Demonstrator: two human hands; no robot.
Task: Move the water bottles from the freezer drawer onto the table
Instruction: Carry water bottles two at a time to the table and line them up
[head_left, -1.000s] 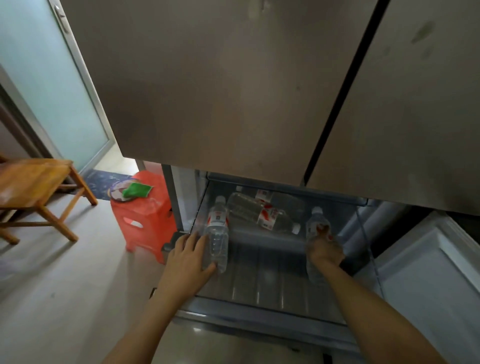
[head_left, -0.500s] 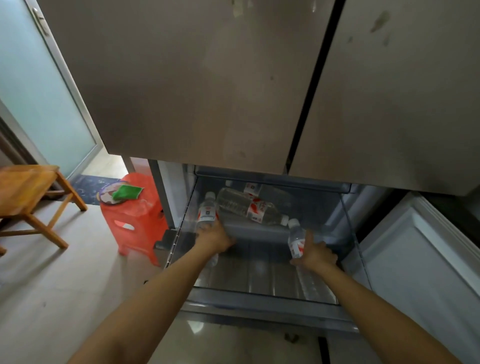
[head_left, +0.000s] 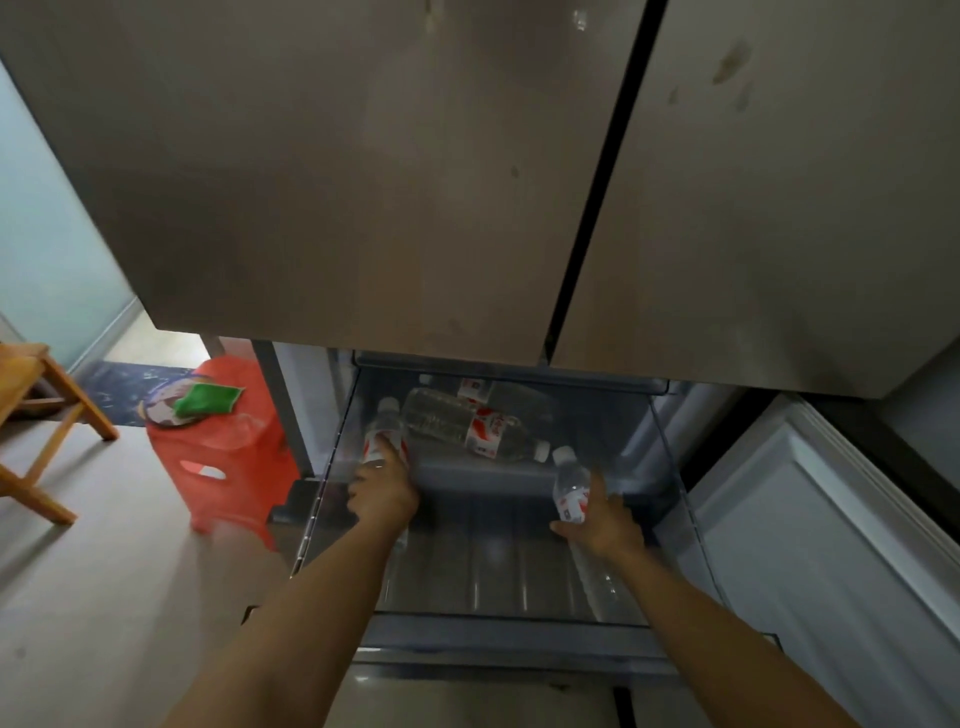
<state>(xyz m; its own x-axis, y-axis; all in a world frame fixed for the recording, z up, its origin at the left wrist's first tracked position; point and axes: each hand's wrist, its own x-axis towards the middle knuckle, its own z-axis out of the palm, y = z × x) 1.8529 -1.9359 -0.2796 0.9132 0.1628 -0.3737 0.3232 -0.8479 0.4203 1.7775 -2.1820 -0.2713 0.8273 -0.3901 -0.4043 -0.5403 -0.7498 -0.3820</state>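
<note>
The freezer drawer (head_left: 498, 631) is pulled out below the closed fridge doors. My left hand (head_left: 384, 493) grips a small clear water bottle (head_left: 384, 431) with a red-and-white label at the drawer's left side. My right hand (head_left: 602, 519) holds a second small bottle (head_left: 569, 483) by its label at the right side. A larger bottle (head_left: 467, 423) lies on its side on the raised ledge at the back, and another lying bottle (head_left: 493, 389) shows behind it.
A red plastic stool (head_left: 228, 462) with a green cloth (head_left: 208, 402) on it stands left of the drawer. A wooden stool (head_left: 41, 415) is at the far left. An open white freezer door (head_left: 810, 545) is to the right. The closed fridge doors (head_left: 467, 182) overhang the drawer.
Both hands reached deeper into the drawer and took hold of the two small bottles. The view has moved closer to the fridge.
</note>
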